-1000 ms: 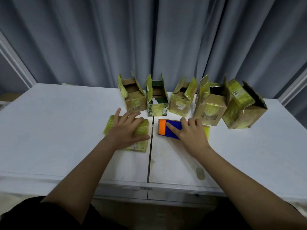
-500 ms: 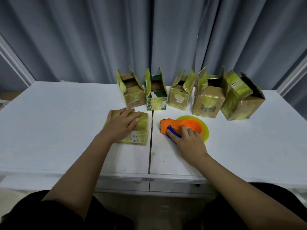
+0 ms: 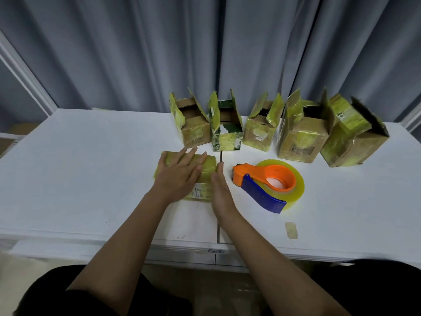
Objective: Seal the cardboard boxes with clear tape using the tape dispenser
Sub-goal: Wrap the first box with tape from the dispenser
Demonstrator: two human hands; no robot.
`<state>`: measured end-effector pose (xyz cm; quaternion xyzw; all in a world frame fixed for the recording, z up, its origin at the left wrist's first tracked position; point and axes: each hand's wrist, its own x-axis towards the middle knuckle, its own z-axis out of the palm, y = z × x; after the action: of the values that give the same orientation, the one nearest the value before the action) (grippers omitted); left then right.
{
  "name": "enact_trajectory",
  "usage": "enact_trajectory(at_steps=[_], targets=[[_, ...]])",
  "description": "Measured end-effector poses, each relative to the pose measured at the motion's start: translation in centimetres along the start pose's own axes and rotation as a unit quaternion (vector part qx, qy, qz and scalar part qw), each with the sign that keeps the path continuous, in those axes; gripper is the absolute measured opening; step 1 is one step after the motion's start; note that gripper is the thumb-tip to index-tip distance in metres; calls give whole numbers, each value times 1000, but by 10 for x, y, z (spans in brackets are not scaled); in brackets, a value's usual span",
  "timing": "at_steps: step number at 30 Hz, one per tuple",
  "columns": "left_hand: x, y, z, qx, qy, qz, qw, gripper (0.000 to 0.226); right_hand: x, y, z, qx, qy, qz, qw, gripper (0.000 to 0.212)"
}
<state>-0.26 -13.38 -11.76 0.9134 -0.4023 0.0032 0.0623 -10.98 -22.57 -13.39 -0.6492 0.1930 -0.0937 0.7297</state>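
- Your left hand [image 3: 180, 176] lies flat, fingers straight, on top of the closed box [image 3: 205, 172], pressing it onto the white table [image 3: 79, 167] at about 10 o'clock from your body.
- Your right hand [image 3: 219, 190] stands edge-on, fingers straight, against the box's right side; it holds nothing.
- Just to the right, at 1 o'clock, the tape dispenser [image 3: 266, 181] lies on its side, untouched, its yellowish tape roll [image 3: 298, 185] facing up.
- At 12 to 2 o'clock, five open boxes [image 3: 296, 135] stand in a row by the curtain, flaps up, not yet sealed.
- Risk: this box looks light, so it may slide or twist if you ease your left palm.
- Risk: the dispenser's toothed end points toward your right hand; a careless reach could catch a finger or stick loose tape to the table.
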Motion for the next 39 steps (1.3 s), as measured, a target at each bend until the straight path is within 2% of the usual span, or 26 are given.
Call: enact_trajectory(at_steps=[3,5,9,12,13,15,17,18,20,22,24,27,28,29,31,32,33,34,36,39], targets=[[-1,2,0,14,-2,4,1000,70,10,6,1,-18,-1,6,1000,53],[1,3,-3,-6,-14,3,1000,60,14,1,-2,-19,-8,58,998,58],[-5,-1,-11,-155,3,-10,988,53,18,-18,-9,-102,-23,133,986,88],[-6,-5,-15,-214,39,-38,975,63,15,-25,-8,-159,16,54,986,63],[-5,-5,-15,-189,52,-63,979,68,14,-24,-6,-154,20,32,987,59],[-4,-5,-12,-124,46,-168,977,86,15,-18,-3,-138,27,12,990,56],[-6,-5,-11,-177,36,-270,946,100,17,-17,-4,-101,37,20,994,54],[-8,-5,-9,-243,48,-295,923,94,20,-18,-4,-84,41,27,995,53],[-12,-6,-7,-328,83,-295,894,67,21,-22,-4,-84,52,31,995,51],[-17,-8,-8,-347,102,-282,889,50,21,-25,-1,-119,58,29,991,51],[-21,-11,-10,-351,100,-270,891,50,14,-28,0,-185,33,33,982,53],[-21,-13,-10,-366,76,-261,890,63,-3,-32,-17,-274,-5,5,962,58],[-20,-13,-10,-371,69,-255,890,64,-7,-30,-29,-317,15,-43,947,60],[-18,-13,-10,-376,63,-249,890,63,-13,-30,-42,-390,51,-103,914,59],[-11,-13,-12,-373,52,-244,893,61,-14,-19,-71,-552,148,-183,800,56],[-7,-13,-12,-358,46,-244,900,60,-12,-14,-85,-606,190,-173,753,57],[-1,-12,-12,-333,39,-244,910,58,-10,-13,-96,-635,216,-133,730,60],[4,-11,-12,-295,36,-246,923,56,-10,-15,-104,-652,212,-63,726,62],[11,-4,-12,-213,50,-253,942,49,-10,-15,-116,-683,154,46,713,54],[18,4,-11,-118,119,-209,963,36,-9,-12,-127,-668,112,23,736,28]])
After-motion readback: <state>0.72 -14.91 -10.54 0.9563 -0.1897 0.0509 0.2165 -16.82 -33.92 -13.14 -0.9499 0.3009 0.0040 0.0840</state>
